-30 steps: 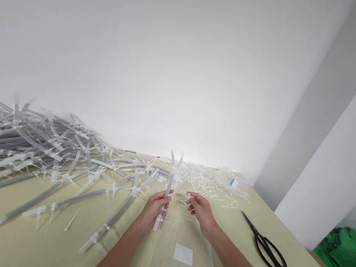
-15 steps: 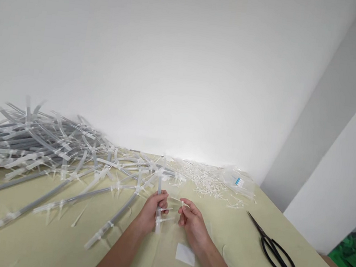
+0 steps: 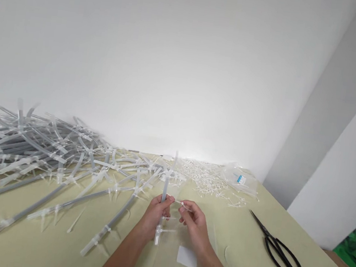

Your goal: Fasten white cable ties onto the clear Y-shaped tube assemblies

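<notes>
- At the near middle of the table [image 3: 60, 253], your left hand [image 3: 155, 216] is closed around a grey tube [image 3: 165, 189], its clear lower end extending below your fingers and thin white ties projecting from it.
- Beside it, your right hand [image 3: 194, 222] pinches a white cable tie [image 3: 178, 202], which spans the gap between your hands.
- To your left, a heap of similar tubes [image 3: 32, 145]; several others lie singly nearer you.
- Beyond your hands, a scatter of loose white ties [image 3: 207, 176] and, at its right, a clear bag [image 3: 248, 184].
- On the bag, a blue-and-white label [image 3: 241, 179] (its print is too small for you to read).
- Just below your right hand, a white rectangle [image 3: 187, 257], with no writing legible.
- To your right, black-handled scissors [image 3: 267, 237], points directed away from you; no brand can be read.
</notes>
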Tool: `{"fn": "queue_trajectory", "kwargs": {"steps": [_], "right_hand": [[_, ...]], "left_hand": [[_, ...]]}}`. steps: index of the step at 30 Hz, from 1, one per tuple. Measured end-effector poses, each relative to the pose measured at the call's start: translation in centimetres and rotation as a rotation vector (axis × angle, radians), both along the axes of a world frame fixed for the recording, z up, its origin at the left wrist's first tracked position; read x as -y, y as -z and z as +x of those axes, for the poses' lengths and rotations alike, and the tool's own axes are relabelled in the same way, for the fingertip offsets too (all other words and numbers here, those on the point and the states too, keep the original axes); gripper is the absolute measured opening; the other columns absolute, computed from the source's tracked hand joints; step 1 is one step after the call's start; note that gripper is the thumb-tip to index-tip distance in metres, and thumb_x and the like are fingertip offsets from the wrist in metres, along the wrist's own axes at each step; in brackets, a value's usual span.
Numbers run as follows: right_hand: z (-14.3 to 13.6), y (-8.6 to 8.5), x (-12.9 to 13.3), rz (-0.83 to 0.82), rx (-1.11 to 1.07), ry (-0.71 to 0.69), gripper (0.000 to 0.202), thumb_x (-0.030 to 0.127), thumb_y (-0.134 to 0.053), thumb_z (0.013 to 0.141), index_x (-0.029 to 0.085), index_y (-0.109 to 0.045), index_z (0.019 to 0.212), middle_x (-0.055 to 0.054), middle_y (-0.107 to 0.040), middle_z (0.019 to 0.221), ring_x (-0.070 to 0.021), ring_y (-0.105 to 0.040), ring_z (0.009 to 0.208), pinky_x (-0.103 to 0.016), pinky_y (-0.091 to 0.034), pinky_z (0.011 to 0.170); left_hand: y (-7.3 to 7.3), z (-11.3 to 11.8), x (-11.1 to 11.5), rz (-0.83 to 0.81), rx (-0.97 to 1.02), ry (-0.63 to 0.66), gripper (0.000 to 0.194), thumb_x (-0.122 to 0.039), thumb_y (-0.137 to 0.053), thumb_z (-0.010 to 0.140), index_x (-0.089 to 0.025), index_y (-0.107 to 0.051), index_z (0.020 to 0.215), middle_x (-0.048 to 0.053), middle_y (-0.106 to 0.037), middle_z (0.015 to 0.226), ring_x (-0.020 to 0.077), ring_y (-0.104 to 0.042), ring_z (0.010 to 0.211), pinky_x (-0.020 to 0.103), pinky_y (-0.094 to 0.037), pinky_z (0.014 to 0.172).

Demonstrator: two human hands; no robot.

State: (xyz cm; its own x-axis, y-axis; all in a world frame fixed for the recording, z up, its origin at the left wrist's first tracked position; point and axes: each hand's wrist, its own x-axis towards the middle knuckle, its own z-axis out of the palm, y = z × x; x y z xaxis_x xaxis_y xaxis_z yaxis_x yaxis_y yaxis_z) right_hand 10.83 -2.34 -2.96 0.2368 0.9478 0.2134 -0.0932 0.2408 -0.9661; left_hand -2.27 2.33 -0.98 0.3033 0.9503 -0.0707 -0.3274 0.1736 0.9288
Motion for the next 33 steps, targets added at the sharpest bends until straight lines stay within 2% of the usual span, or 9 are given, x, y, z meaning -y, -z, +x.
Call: {"fn": "queue_trajectory", "kwargs": {"steps": [6,13,17,21,24,26,29,33], "right_hand": [[0.0,-0.4,0.7,0.075,0.248,0.154,0.021,0.039,-0.065,0.077,0.021,-0.069,0.087,-0.004,-0.068,0.087,-0.0195,-0.059,0.081,-0.027,-0.041,0.068],[0.1,-0.1,0.7,0.092,0.364,0.183,0.018,0.035,-0.06,0.081,0.02,-0.07,0.082,-0.003,-0.07,0.074,-0.0191,-0.061,0.07,-0.029,-0.043,0.066],[-0.4,0.0,0.7,0.104,0.368,0.216,0.018,0.034,-0.06,0.081,0.021,-0.072,0.082,-0.004,-0.07,0.077,-0.0196,-0.062,0.07,-0.03,-0.046,0.067],[-0.2,0.1,0.9,0.101,0.331,0.281,0.02,0.037,-0.061,0.079,0.02,-0.072,0.079,-0.006,-0.07,0.08,-0.021,-0.063,0.074,-0.032,-0.047,0.072],[0.8,0.1,1.1,0.074,0.258,0.358,0.024,0.041,-0.062,0.078,0.019,-0.07,0.08,-0.007,-0.07,0.084,-0.0218,-0.062,0.079,-0.034,-0.047,0.076],[1.4,0.0,1.0,0.041,0.192,0.365,0.028,0.044,-0.063,0.076,0.019,-0.069,0.086,-0.006,-0.07,0.081,-0.0207,-0.061,0.075,-0.034,-0.047,0.075],[1.6,0.1,0.6,-0.018,0.076,0.289,0.036,0.047,-0.067,0.073,0.018,-0.065,0.094,-0.004,-0.07,0.073,-0.0189,-0.06,0.066,-0.033,-0.049,0.066],[1.3,0.4,0.0,-0.076,-0.09,0.179,0.038,0.052,-0.069,0.069,0.017,-0.066,0.083,-0.007,-0.07,0.078,-0.0199,-0.06,0.07,-0.03,-0.05,0.057]], "left_hand": [[0.1,0.4,0.4,0.008,-0.067,0.006,0.033,-0.04,-0.073,0.062,-0.018,-0.05,0.063,-0.01,-0.034,0.041,0.0061,-0.028,0.041,0.019,-0.027,0.042],[1.0,0.6,0.0,0.003,-0.128,-0.01,0.032,-0.042,-0.07,0.064,-0.019,-0.048,0.063,-0.01,-0.033,0.04,0.0071,-0.029,0.04,0.02,-0.029,0.04],[1.6,0.9,-0.2,-0.009,-0.162,-0.034,0.026,-0.036,-0.065,0.073,-0.017,-0.048,0.065,-0.01,-0.033,0.042,0.0066,-0.031,0.039,0.019,-0.032,0.04],[2.1,0.8,-0.5,-0.029,-0.181,-0.079,0.021,-0.028,-0.059,0.083,-0.015,-0.05,0.07,-0.01,-0.036,0.049,0.0055,-0.035,0.04,0.019,-0.036,0.042],[2.2,0.1,-1.0,-0.045,-0.161,-0.145,0.024,-0.031,-0.056,0.086,-0.015,-0.049,0.07,-0.01,-0.034,0.05,0.0055,-0.036,0.041,0.019,-0.038,0.044],[2.0,-0.4,-1.3,-0.052,-0.136,-0.179,0.026,-0.035,-0.056,0.085,-0.016,-0.049,0.07,-0.01,-0.032,0.05,0.0056,-0.035,0.041,0.02,-0.039,0.045],[1.6,-0.6,-1.5,-0.053,-0.11,-0.173,0.033,-0.044,-0.065,0.075,-0.017,-0.047,0.067,-0.011,-0.029,0.046,0.0058,-0.031,0.039,0.021,-0.039,0.044],[0.8,-0.3,-0.9,-0.022,-0.108,-0.119,0.04,-0.049,-0.074,0.06,-0.019,-0.048,0.064,-0.011,-0.029,0.041,0.0068,-0.029,0.04,0.02,-0.035,0.04]]}}
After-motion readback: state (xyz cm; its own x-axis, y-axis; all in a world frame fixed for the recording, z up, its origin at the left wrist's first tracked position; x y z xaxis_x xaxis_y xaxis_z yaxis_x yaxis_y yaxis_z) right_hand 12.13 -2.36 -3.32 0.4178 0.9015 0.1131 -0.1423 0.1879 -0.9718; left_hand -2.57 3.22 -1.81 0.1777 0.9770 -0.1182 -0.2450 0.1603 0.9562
